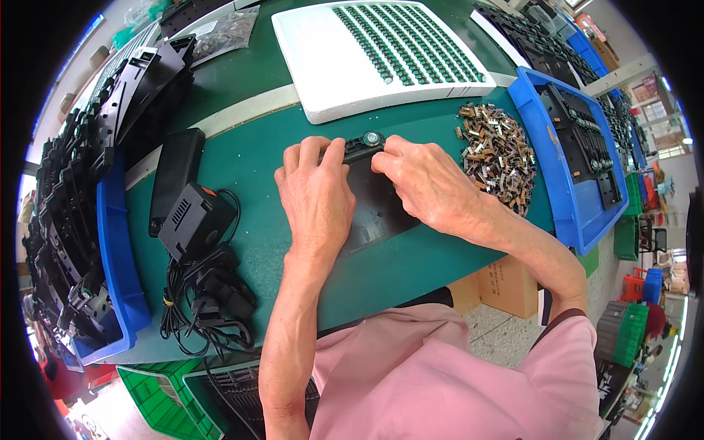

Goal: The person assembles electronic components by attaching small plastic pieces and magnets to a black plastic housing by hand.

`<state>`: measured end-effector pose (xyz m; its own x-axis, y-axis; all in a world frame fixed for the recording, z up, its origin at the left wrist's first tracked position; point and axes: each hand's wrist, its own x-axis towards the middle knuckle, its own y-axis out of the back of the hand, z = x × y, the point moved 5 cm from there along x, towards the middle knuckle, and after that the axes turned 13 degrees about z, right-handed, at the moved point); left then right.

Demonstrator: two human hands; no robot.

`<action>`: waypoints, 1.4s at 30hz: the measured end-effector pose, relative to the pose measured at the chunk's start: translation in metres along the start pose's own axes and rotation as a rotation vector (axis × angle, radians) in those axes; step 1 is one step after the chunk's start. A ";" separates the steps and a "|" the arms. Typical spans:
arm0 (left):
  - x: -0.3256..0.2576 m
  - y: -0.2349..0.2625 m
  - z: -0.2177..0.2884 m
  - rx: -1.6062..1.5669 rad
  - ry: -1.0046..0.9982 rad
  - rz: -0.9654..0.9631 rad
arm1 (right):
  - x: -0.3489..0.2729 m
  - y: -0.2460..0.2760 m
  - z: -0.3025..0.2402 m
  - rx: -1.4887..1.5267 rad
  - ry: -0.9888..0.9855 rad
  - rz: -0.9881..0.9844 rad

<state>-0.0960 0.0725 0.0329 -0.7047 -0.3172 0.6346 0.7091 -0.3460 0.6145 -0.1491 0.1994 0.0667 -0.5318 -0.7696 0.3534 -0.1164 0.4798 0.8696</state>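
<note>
A black plastic panel [378, 205] lies flat on the green tabletop between my hands. At its far end is a narrow raised section carrying a round silver-and-green piece [372, 138]. My left hand [315, 191] has its fingers curled over the left side of that far end. From the right, my right hand [433, 183] pinches the panel's edge close to the round piece, thumb and forefinger together. Whether a small part sits under the right fingertips is hidden.
Ahead stands a white foam tray [315, 73] with rows of small green circuit boards. A heap of small brown-and-silver components [499, 158] lies right, beside a blue bin [543, 154] of black panels. Left are a black adapter [196, 220], tangled cables [213, 293] and another blue bin [117, 242] stacked with black parts.
</note>
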 end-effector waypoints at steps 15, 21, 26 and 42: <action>0.000 -0.002 -0.002 -0.026 0.016 0.011 | 0.007 -0.006 -0.010 -0.211 0.061 -0.085; 0.000 -0.003 -0.003 0.000 0.005 0.009 | -0.004 0.008 0.010 -0.009 -0.020 0.036; 0.000 -0.003 -0.004 0.022 -0.015 -0.002 | -0.013 0.014 0.018 0.057 -0.129 0.069; 0.002 -0.002 -0.003 0.038 -0.048 -0.022 | -0.015 0.008 0.015 0.071 -0.100 0.053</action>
<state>-0.0992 0.0704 0.0316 -0.7191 -0.2663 0.6419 0.6941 -0.3188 0.6454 -0.1544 0.2213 0.0635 -0.6191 -0.6982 0.3595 -0.1432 0.5504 0.8225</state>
